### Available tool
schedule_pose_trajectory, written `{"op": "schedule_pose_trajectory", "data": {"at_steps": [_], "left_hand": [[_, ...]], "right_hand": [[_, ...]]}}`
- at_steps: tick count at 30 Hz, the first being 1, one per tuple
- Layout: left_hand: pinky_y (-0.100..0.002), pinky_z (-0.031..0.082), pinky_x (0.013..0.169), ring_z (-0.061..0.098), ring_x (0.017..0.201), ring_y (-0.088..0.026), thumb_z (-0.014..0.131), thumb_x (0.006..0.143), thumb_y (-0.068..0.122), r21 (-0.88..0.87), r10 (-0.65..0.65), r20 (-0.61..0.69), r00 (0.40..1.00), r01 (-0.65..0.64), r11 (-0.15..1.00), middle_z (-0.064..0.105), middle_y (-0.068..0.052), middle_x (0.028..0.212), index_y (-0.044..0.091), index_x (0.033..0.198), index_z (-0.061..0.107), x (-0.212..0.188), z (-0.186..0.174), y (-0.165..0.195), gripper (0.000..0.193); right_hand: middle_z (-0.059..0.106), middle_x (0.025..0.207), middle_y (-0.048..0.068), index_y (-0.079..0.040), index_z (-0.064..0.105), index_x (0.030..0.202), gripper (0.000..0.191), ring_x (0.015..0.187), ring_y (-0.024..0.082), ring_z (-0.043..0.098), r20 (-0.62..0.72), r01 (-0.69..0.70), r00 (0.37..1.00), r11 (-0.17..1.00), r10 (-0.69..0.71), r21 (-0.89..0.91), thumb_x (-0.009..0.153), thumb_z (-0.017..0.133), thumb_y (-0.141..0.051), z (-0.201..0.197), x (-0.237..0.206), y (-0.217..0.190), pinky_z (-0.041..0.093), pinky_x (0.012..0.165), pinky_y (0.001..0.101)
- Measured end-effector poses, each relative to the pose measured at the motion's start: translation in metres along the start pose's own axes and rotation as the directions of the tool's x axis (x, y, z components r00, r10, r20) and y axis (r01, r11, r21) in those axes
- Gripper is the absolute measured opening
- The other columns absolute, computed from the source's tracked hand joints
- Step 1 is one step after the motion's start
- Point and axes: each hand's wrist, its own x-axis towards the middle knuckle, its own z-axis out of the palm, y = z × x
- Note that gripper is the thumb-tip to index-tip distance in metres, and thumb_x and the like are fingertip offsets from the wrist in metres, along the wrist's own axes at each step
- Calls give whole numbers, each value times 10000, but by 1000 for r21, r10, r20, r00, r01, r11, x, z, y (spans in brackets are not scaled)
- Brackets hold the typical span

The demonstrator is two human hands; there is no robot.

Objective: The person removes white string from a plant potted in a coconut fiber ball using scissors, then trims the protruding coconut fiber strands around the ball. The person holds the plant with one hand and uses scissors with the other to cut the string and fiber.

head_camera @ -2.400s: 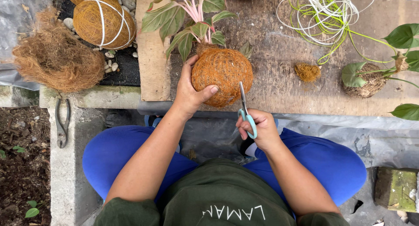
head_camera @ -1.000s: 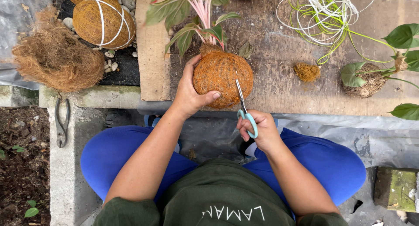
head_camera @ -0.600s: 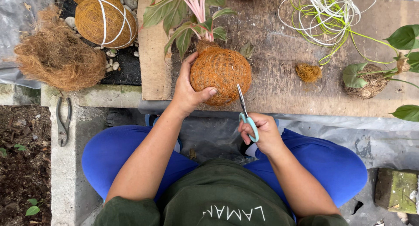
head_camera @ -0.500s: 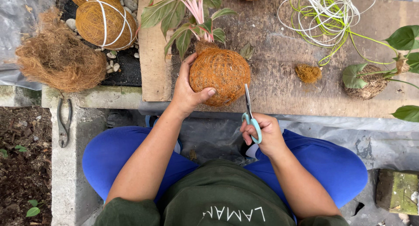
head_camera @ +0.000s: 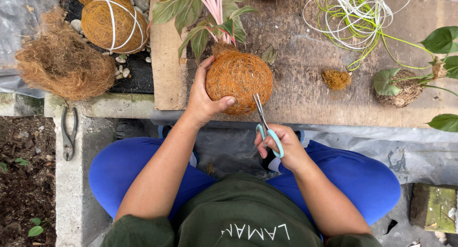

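Since the earlier frame, the scissors (head_camera: pixel 265 124) have edged closer, blades now touching the fibre ball (head_camera: pixel 239 82) at its lower right. It sits on the wooden counter (head_camera: pixel 305 89), pink-leaved plant on top. Left hand (head_camera: pixel 204 97) fingers grasp the ball's side; right hand (head_camera: pixel 280 146) fingers are clenched through the scissor handles. Loose coir (head_camera: pixel 62 66), coiled string (head_camera: pixel 355 13) and pliers (head_camera: pixel 68 132) on a concrete ledge lie around.

No packages, labels, signs or screens in view.
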Motion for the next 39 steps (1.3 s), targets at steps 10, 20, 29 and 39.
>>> {"op": "schedule_pose_trajectory", "data": {"at_steps": [10, 20, 29, 39], "left_hand": [[-435, 402, 1239, 501, 1445, -317, 886, 665, 462, 31, -14, 25, 1000, 13, 999, 486, -209, 1512, -15, 1583, 303, 1, 2, 8, 1188], [-427, 392, 1231, 496, 1436, -305, 894, 636, 437, -72, -97, 64, 993, 101, 992, 488, -201, 1512, -2, 1581, 304, -1, 7, 10, 1198], [-415, 387, 1235, 494, 1446, -304, 913, 604, 399, 113, -16, 118, 993, 2, 994, 491, -178, 1519, 0, 1580, 337, 1, 2, 10, 1201], [-409, 387, 1237, 498, 1453, -303, 919, 585, 410, 113, -5, 149, 989, -12, 994, 492, -182, 1527, -3, 1583, 332, -1, 3, 10, 1229]], "right_hand": [[608, 746, 36, 0, 681, 933, 440, 621, 120, 590, -24, 25, 999, 1000, -24, 19, 941, 737, -436, -1, 0, 2, 447, 615, 260], [615, 687, 66, 46, 684, 860, 326, 522, 128, 558, -200, -3, 980, 1000, -1, -18, 910, 779, -262, -7, 4, 15, 403, 497, 253], [615, 703, 58, 15, 693, 901, 514, 570, 129, 571, -51, 26, 998, 995, -21, 98, 911, 751, -495, -7, 2, 3, 429, 555, 256], [588, 646, 61, 13, 676, 899, 552, 542, 126, 536, -136, 48, 990, 997, -40, 56, 912, 742, -535, -10, -3, 0, 399, 543, 263]]}}
